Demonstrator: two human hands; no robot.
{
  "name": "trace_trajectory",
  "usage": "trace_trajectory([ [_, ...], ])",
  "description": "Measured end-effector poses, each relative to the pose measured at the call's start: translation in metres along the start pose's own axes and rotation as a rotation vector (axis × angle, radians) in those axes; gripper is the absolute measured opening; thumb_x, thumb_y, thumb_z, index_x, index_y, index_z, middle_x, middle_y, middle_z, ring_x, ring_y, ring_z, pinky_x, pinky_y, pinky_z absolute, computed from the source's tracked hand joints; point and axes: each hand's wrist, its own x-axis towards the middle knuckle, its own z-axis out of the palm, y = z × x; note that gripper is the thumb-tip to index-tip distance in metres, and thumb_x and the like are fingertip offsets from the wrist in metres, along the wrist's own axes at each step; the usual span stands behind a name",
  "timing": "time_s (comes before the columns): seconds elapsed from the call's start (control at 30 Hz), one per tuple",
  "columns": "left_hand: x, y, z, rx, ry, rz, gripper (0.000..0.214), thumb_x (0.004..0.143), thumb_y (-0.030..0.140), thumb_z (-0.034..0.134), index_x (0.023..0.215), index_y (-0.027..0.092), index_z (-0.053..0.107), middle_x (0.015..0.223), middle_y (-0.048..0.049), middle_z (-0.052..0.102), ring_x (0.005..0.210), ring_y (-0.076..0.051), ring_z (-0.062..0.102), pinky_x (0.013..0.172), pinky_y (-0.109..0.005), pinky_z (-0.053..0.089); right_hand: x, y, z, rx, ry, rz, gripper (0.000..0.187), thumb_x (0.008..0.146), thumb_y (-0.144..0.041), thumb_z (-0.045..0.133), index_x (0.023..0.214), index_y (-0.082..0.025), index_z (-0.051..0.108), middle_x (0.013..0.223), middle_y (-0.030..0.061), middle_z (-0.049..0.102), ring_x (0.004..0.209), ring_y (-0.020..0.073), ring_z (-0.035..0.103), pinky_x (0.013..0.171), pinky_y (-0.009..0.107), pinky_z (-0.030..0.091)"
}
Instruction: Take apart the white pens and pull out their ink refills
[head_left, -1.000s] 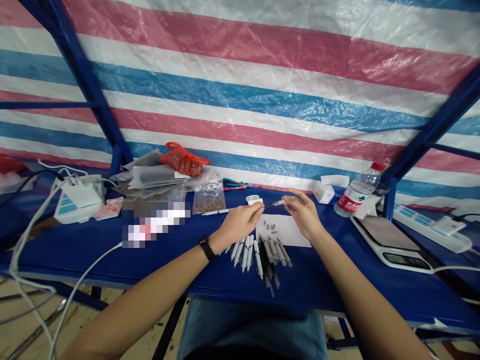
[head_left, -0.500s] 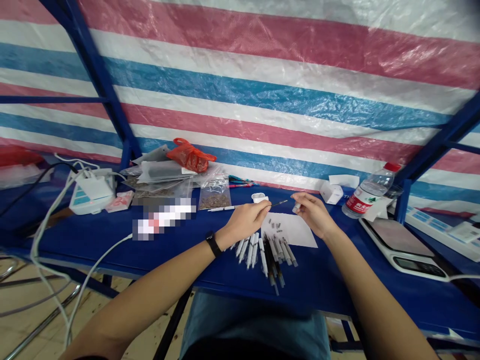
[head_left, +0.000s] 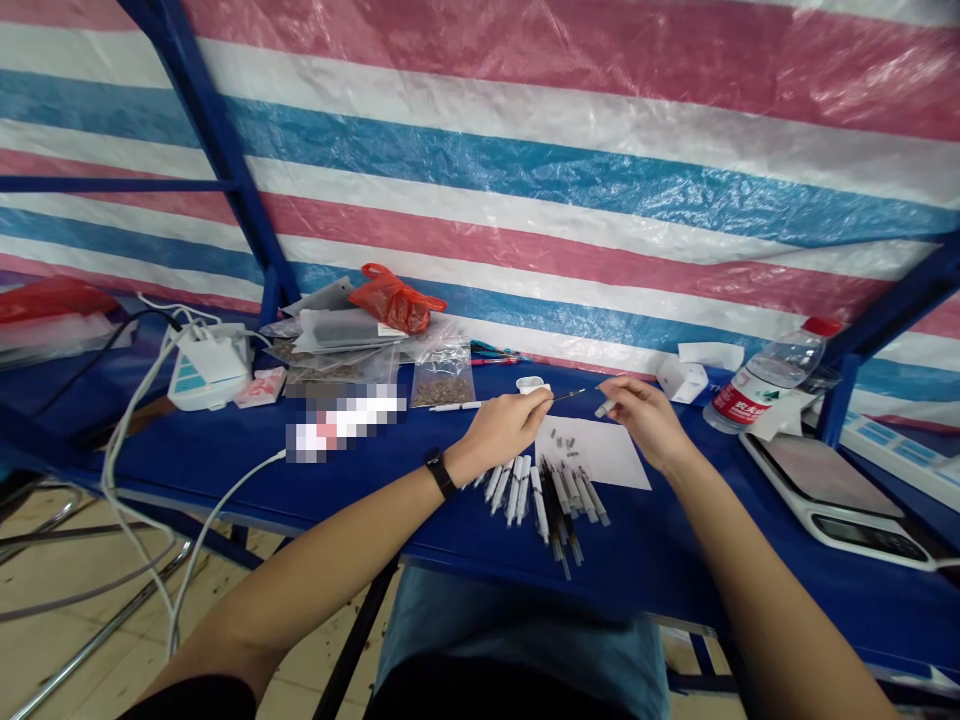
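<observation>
Between the thumb and fingers of my left hand (head_left: 501, 435) is a thin pen refill (head_left: 571, 394), its tip pointing right. Across from it, my right hand (head_left: 646, 422) pinches a small pale cylindrical piece (head_left: 604, 408), partly covered by the fingers. The two pieces are apart. Below the hands, several small grey pieces (head_left: 570, 443), too small to name surely, lie on a white sheet of paper (head_left: 619, 455). Nearer me are white pen barrels (head_left: 514, 490), dark refills (head_left: 556, 520) and grey translucent barrels (head_left: 589, 497), side by side.
A small white dish (head_left: 530, 384) and a white pen (head_left: 456, 406) lie beyond my left hand. Bags of small parts (head_left: 442, 385) sit further left. On the right are a water bottle (head_left: 772, 375) and a digital scale (head_left: 832, 490). A white cable (head_left: 225, 505) hangs over the table edge.
The whole view has shifted, so the table's things appear slightly further right. Both hands keep their grips, and the refill tip stays close to the right fingers.
</observation>
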Motion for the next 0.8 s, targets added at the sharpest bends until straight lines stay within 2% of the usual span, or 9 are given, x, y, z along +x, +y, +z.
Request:
trace_trajectory([
  [0.07,0.001,-0.002,0.000,0.000,0.019,-0.020,0.032,0.106,0.030,0.036,0.118,0.021,0.064,0.075,-0.0019,0.068,0.066,-0.020,0.066,0.053,-0.025,0.029,0.002,-0.001,-0.010,-0.085,-0.012,0.032,0.039,0.055,-0.054,0.080,0.073,-0.022,0.066,0.072,0.0013,0.061,0.063,0.0148,0.052,0.062,0.030,0.042],
  [0.17,0.002,-0.005,0.000,-0.016,0.038,-0.026,0.031,0.106,0.030,0.036,0.117,0.022,0.064,0.073,-0.0014,0.067,0.065,-0.020,0.065,0.053,-0.025,0.029,-0.001,-0.003,-0.015,-0.228,-0.113,0.115,0.030,0.055,-0.044,0.080,0.067,-0.019,0.070,0.063,0.0012,0.060,0.059,0.0146,0.049,0.058,0.029,0.039],
  [0.3,0.002,-0.005,0.003,-0.020,0.031,-0.004,0.031,0.106,0.032,0.036,0.117,0.021,0.063,0.067,-0.0004,0.064,0.059,-0.019,0.063,0.052,-0.025,0.027,-0.008,-0.003,-0.004,-0.354,-0.288,0.195,0.020,0.057,-0.037,0.076,0.063,-0.018,0.074,0.060,0.0021,0.063,0.060,0.0159,0.051,0.056,0.028,0.038],
  [0.43,0.001,-0.006,0.007,0.006,0.013,0.005,0.032,0.106,0.033,0.034,0.117,0.021,0.062,0.065,0.0001,0.062,0.055,-0.018,0.060,0.051,-0.025,0.026,-0.013,-0.002,0.009,-0.390,-0.365,0.205,0.018,0.059,-0.036,0.075,0.062,-0.018,0.075,0.062,0.0024,0.067,0.063,0.0173,0.055,0.059,0.029,0.039],
  [0.6,0.002,-0.006,0.007,0.016,0.028,0.007,0.033,0.106,0.034,0.034,0.117,0.022,0.062,0.067,-0.0004,0.064,0.061,-0.020,0.063,0.053,-0.025,0.029,-0.012,-0.004,0.010,-0.342,-0.311,0.146,0.024,0.058,-0.042,0.077,0.065,-0.019,0.077,0.065,0.0025,0.068,0.067,0.0183,0.055,0.064,0.031,0.040],
  [0.8,0.001,-0.002,0.004,0.004,0.006,0.007,0.030,0.105,0.032,0.036,0.117,0.023,0.063,0.074,-0.0010,0.068,0.070,-0.021,0.067,0.056,-0.025,0.031,-0.007,-0.003,0.008,-0.182,-0.128,0.033,0.047,0.061,-0.059,0.078,0.084,-0.019,0.077,0.077,0.0037,0.067,0.063,0.0140,0.046,0.063,0.031,0.039],
])
